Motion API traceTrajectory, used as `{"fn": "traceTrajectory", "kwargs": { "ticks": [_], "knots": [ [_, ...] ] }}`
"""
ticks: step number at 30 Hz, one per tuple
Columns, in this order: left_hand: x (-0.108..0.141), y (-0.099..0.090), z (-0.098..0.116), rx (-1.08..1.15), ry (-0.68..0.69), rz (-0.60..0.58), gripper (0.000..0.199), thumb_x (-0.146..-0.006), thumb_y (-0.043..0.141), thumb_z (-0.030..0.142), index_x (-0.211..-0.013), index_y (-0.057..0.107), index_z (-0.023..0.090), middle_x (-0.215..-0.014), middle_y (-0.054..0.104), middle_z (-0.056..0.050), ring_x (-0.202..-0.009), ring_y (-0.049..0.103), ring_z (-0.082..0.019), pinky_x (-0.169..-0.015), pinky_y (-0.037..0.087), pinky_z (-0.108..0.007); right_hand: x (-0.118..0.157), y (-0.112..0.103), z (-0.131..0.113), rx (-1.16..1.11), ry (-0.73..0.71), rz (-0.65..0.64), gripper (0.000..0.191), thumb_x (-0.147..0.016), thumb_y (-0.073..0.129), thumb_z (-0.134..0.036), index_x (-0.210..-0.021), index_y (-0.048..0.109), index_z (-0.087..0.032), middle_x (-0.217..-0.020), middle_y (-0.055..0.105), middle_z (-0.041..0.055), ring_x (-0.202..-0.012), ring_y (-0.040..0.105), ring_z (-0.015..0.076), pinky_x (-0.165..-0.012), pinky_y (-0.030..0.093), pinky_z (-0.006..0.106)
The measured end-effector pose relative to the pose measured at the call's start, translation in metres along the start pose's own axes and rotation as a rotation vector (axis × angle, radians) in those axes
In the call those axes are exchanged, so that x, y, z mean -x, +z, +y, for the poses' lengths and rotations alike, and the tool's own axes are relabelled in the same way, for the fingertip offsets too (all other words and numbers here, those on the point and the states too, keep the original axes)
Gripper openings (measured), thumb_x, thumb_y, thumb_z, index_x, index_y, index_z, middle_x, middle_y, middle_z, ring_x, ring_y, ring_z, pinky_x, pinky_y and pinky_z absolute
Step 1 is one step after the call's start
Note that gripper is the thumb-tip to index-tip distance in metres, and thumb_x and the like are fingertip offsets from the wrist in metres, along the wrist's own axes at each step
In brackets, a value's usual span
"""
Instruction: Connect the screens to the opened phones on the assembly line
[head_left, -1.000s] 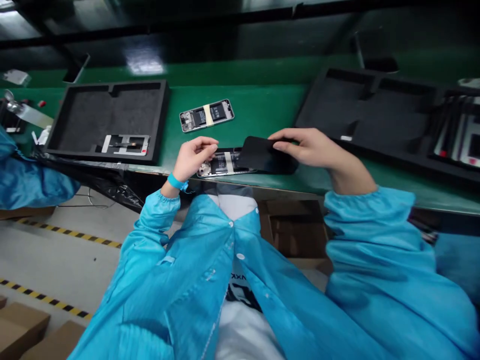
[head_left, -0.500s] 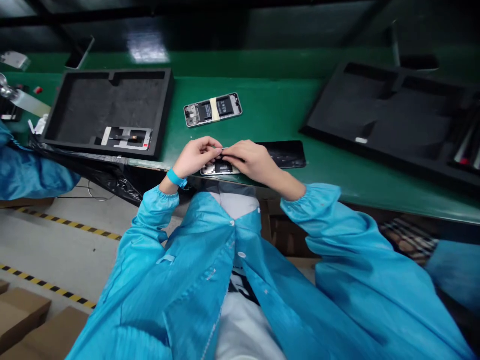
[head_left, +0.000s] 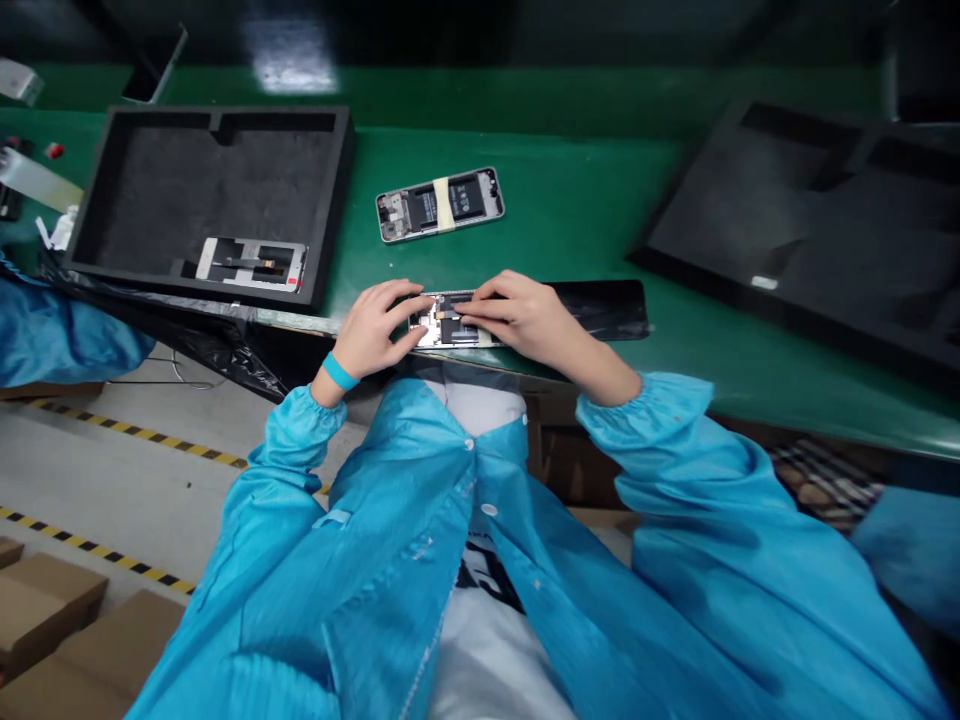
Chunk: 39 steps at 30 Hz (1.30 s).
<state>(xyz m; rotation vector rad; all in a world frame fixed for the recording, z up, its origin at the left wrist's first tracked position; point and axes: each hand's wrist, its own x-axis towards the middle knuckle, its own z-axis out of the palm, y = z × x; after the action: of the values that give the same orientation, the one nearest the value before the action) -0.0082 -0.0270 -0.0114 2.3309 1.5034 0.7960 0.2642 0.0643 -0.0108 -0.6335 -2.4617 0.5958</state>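
An opened phone body [head_left: 450, 334] with bare inner parts lies at the bench's front edge. My left hand [head_left: 376, 325] rests at its left end, thumb and fingers spread on either side of the frame. Over the middle of that phone, my right hand [head_left: 517, 315] is closed, its fingertips pinched at a small strip; exactly what they grip is too small to make out. A black screen panel [head_left: 600, 308] lies just to the right, partly behind my right hand. Farther back sits a second opened phone [head_left: 409, 217] with a cream tape band across its battery.
A black foam tray [head_left: 334, 200] at the left holds a screen part [head_left: 289, 265]. Another dark foam tray [head_left: 697, 240] stands at the right. A person's blue sleeve [head_left: 67, 330] shows at the far left, near black plastic sheeting [head_left: 247, 350].
My left hand has opened and moved left, away from my right fingertips, onto the phone's end. More of the phone's inside shows. The camera view has shifted slightly.
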Motion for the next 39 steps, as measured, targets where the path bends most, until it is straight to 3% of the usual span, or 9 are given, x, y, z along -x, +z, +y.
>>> {"fn": "traceTrajectory", "kwargs": {
  "ticks": [14, 25, 32, 39],
  "knots": [
    [-0.001, -0.001, -0.002, -0.103, 0.115, -0.089, 0.038, -0.110, 0.050, 0.045, -0.138, 0.074, 0.033, -0.147, 0.067, -0.013, -0.132, 0.061, -0.031, -0.114, 0.046, -0.054, 0.001, -0.004, -0.006, -0.005, 0.033, 0.015, 0.028, -0.106, 0.063, -0.041, -0.110, 0.086, -0.025, -0.099, 0.077, 0.0102, -0.091, 0.069, 0.0238, -0.079, 0.058, 0.041],
    [-0.002, -0.005, -0.006, -0.192, 0.186, -0.210, 0.044, -0.110, 0.049, 0.044, -0.149, 0.065, 0.030, -0.154, 0.065, -0.014, -0.135, 0.062, -0.032, -0.122, 0.046, -0.057, 0.001, -0.005, -0.006, -0.020, 0.062, -0.004, 0.026, -0.104, 0.065, -0.039, -0.110, 0.086, -0.026, -0.101, 0.078, 0.0106, -0.092, 0.069, 0.0255, -0.081, 0.059, 0.044],
    [-0.002, -0.006, -0.012, -0.193, 0.187, -0.144, 0.045, -0.109, 0.051, 0.049, -0.146, 0.069, 0.029, -0.149, 0.068, -0.012, -0.127, 0.067, -0.031, -0.115, 0.053, -0.052, -0.001, -0.004, -0.008, -0.045, 0.075, -0.007, 0.026, -0.104, 0.065, -0.040, -0.109, 0.086, -0.027, -0.102, 0.077, 0.0108, -0.092, 0.068, 0.0260, -0.082, 0.058, 0.045],
    [-0.002, -0.006, -0.012, -0.127, 0.106, -0.102, 0.046, -0.106, 0.055, 0.056, -0.140, 0.074, 0.029, -0.143, 0.072, -0.012, -0.120, 0.069, -0.030, -0.109, 0.056, -0.049, -0.001, -0.004, -0.009, -0.035, 0.073, -0.007, 0.026, -0.104, 0.064, -0.040, -0.108, 0.086, -0.026, -0.102, 0.077, 0.0106, -0.092, 0.067, 0.0256, -0.081, 0.058, 0.045]
  ]
}}
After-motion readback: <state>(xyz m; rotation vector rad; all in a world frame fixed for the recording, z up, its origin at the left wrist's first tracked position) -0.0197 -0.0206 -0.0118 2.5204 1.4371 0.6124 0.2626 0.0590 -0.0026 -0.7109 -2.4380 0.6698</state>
